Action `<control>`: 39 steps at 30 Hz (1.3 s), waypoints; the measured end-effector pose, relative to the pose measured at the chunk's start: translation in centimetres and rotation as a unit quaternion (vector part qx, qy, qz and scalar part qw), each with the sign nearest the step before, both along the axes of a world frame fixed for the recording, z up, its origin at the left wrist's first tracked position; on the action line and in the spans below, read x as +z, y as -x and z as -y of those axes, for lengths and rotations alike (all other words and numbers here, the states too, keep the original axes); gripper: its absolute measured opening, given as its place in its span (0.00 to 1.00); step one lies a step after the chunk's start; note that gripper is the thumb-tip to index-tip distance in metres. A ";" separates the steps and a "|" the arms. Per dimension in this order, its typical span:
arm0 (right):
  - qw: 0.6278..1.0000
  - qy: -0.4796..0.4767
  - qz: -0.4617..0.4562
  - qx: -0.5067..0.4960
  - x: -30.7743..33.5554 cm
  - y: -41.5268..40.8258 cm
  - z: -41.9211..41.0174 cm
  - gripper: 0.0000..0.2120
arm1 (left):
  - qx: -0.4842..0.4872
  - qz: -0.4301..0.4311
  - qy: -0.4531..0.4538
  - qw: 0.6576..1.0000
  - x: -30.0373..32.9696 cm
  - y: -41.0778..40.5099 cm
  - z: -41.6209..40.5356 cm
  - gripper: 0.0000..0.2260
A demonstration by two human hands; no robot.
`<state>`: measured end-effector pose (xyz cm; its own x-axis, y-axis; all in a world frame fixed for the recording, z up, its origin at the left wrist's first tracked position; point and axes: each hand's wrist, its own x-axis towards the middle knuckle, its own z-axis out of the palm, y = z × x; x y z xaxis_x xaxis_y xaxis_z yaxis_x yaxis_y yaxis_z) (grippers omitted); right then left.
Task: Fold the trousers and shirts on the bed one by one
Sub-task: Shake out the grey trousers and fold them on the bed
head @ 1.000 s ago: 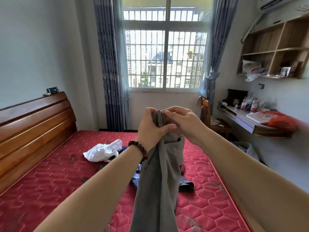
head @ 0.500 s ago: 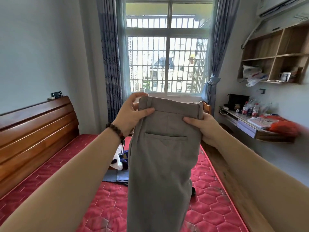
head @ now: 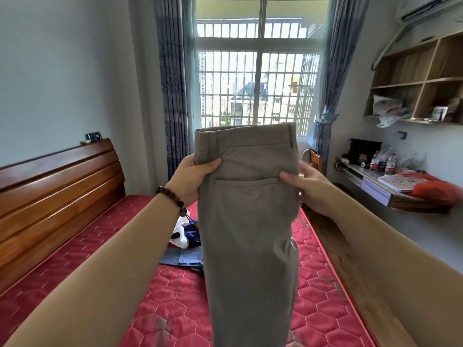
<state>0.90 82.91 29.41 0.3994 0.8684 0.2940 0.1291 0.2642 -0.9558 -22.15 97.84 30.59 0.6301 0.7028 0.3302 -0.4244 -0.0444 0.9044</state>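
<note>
**Above the red mattress, grey trousers held up by the waist**

Above the bed (head: 105,249), a pair of grey trousers (head: 248,234) hung in the air between two outstretched arms, in front of the window (head: 258,78). Their long axis ran straight up and down: the waistband was at the top, roughly level, and the legs dropped together out of the bottom of the view. The seat side faced the camera, with a welt pocket showing just below the waistband.

The left hand (head: 190,181) gripped the trousers' left edge just under the waistband, thumb curled over the front of the cloth and fingers hidden behind it. A bracelet of dark wooden beads (head: 172,199) sat on that wrist. The right hand (head: 308,189) was at the right edge beside the pocket; its thumb lay on the front of the cloth, while the fingers behind looked blurred, so how firmly it held could not be told.

Below lay a red quilted mattress with a hexagon pattern, backed on the left by a wooden headboard (head: 57,194). A small heap of other clothes (head: 185,244), white, dark blue and denim, rested on the mattress, partly hidden behind the trousers. Blue-grey curtains (head: 172,83) framed the barred window. On the right a wall desk (head: 390,189) carried bottles and an orange bag, under open wooden shelves (head: 421,78).
</note>
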 end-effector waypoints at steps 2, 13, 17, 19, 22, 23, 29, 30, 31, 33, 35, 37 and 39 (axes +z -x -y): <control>1.000 -0.002 0.008 -0.018 -1.5 -0.4 0.1 0.23 | 0.003 -0.009 -0.003 1.000 0.2 0.1 0.3 0.09; 0.991 0.059 0.121 -0.016 -5.7 -1.2 1.9 0.13 | 0.078 0.022 -0.037 0.996 2.8 -1.2 1.0 0.05; 0.988 0.001 0.137 -0.065 -6.3 -2.3 1.9 0.08 | 0.111 0.044 -0.031 0.992 3.2 -1.1 0.7 0.06; 0.989 0.057 0.133 -0.019 -8.1 -2.2 2.2 0.10 | 0.113 0.053 -0.031 0.992 3.6 -1.0 0.8 0.08; 0.977 0.119 0.174 -0.025 -10.3 -3.3 3.1 0.06 | 0.134 0.055 -0.025 0.989 4.1 -0.2 0.5 0.09; 0.978 0.108 0.171 -0.049 -10.5 -3.7 3.5 0.03 | 0.144 0.056 -0.018 0.988 4.2 0.1 0.3 0.09; 0.975 0.130 0.160 -0.078 -12.1 -2.6 3.6 0.07 | 0.172 0.068 0.008 0.983 4.5 1.0 0.5 0.09; 0.976 0.136 0.161 -0.054 -12.4 -2.6 3.8 0.07 | 0.175 0.074 0.005 0.982 4.6 1.2 0.5 0.08; 0.975 0.148 0.163 -0.026 -12.6 -2.8 4.2 0.06 | 0.180 0.080 0.002 0.980 4.7 1.5 0.5 0.07; 0.958 0.202 0.202 0.025 -12.7 -3.6 5.1 0.07 | 0.191 0.084 -0.003 0.978 5.0 2.1 0.5 0.06; 0.938 0.251 0.230 0.066 -12.3 -3.9 5.7 0.08 | 0.185 0.079 -0.004 0.979 5.0 2.6 0.5 0.06; 0.948 0.240 0.176 0.110 -11.2 -2.9 5.7 0.16 | 0.154 0.067 -0.007 0.986 5.0 2.8 0.8 0.07; 0.973 0.166 0.057 0.152 -9.0 -0.6 5.0 0.26 | 0.118 0.054 -0.016 0.991 4.9 2.6 1.4 0.08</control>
